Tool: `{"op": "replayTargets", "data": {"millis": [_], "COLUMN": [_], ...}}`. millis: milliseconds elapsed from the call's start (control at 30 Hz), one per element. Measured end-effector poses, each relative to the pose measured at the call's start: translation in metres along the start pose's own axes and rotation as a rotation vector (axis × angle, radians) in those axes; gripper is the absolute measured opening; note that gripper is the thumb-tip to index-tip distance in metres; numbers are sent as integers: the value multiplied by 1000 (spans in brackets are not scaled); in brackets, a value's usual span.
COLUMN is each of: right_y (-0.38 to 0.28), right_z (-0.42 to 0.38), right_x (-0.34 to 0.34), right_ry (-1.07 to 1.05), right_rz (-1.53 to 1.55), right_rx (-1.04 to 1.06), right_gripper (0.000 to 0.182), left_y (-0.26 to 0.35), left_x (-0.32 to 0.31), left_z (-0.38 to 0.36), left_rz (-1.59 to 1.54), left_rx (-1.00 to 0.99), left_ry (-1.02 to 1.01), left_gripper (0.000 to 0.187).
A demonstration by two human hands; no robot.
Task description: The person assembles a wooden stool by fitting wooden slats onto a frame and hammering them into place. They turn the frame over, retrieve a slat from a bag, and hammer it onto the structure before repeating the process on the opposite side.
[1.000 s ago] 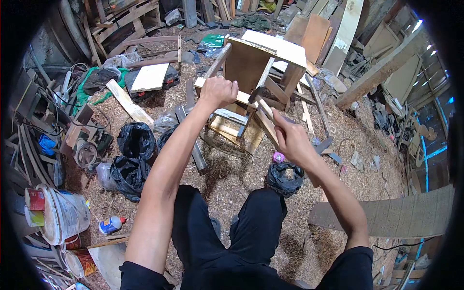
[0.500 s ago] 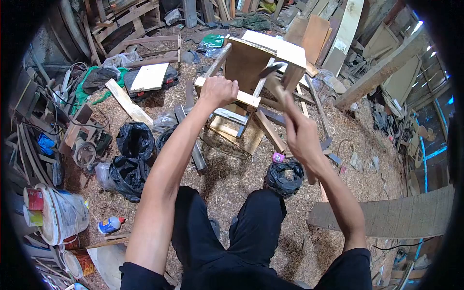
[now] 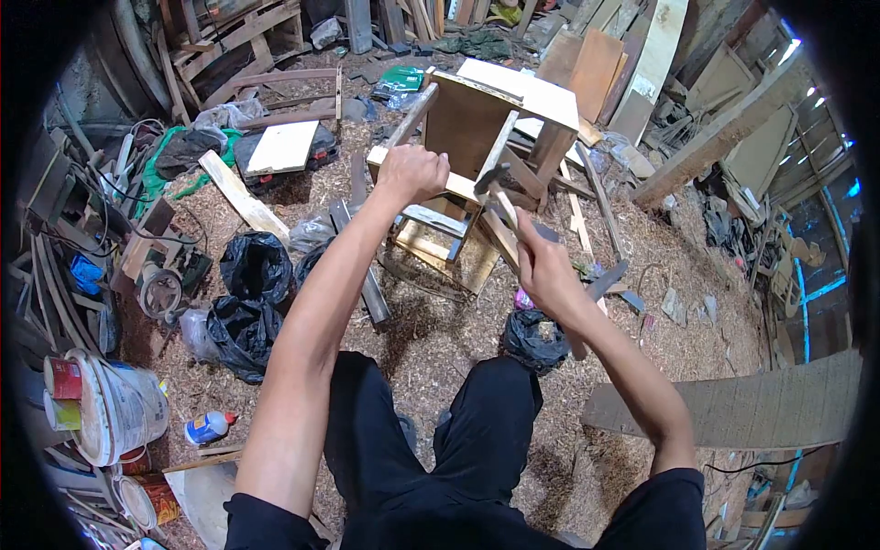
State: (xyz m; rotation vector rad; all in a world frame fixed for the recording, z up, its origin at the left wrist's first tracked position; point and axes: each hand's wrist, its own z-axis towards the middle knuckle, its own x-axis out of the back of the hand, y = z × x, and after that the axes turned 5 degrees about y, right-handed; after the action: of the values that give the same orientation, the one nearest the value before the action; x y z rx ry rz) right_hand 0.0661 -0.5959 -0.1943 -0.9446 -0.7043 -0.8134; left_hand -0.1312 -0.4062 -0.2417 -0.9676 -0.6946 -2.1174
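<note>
A small wooden cabinet frame [image 3: 466, 124] with a white side panel [image 3: 536, 92] lies tipped over in front of me. My left hand [image 3: 415, 174] is closed around its near rail, at the left part. In my right hand [image 3: 553, 278] is a hammer [image 3: 504, 202], gripped by its handle. The hammer's dark head is right at the rail's right corner, where an upright joins it. Below the rail, pale wooden pieces of a lower frame [image 3: 438, 220] show.
Black plastic bags [image 3: 246, 335] stand on the shavings-covered floor at left, another bag [image 3: 536, 341] before my right knee. A white bucket [image 3: 119, 412] and a blue bottle [image 3: 209, 427] are at lower left. A long curved board [image 3: 724, 411] juts in from the right.
The hammer has come down from above the frame's right side to the near rail's corner, my right hand dropping with it. My left hand stays on the rail.
</note>
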Motion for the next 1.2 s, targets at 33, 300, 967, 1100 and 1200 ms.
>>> {"op": "replayTargets", "data": {"millis": [33, 300, 967, 1100, 1200], "right_y": [-1, -2, -22, -2, 11], "right_z": [3, 6, 30, 31, 26], "right_x": [7, 12, 44, 46, 45], "right_ry": [-55, 294, 75, -21, -199], "right_rz": [0, 86, 171, 485, 782], "right_rx": [-66, 82, -267, -463, -675], "right_gripper": [50, 50, 45, 44, 45], "left_y": [0, -2, -2, 0, -1], "left_x": [-1, 0, 0, 1, 0], "left_z": [-1, 1, 0, 2, 1], "left_rz": [6, 2, -8, 7, 6], "left_rx": [-2, -27, -6, -13, -6], "left_ry": [-10, 33, 18, 5, 23], "left_gripper": [51, 51, 50, 50, 50]}}
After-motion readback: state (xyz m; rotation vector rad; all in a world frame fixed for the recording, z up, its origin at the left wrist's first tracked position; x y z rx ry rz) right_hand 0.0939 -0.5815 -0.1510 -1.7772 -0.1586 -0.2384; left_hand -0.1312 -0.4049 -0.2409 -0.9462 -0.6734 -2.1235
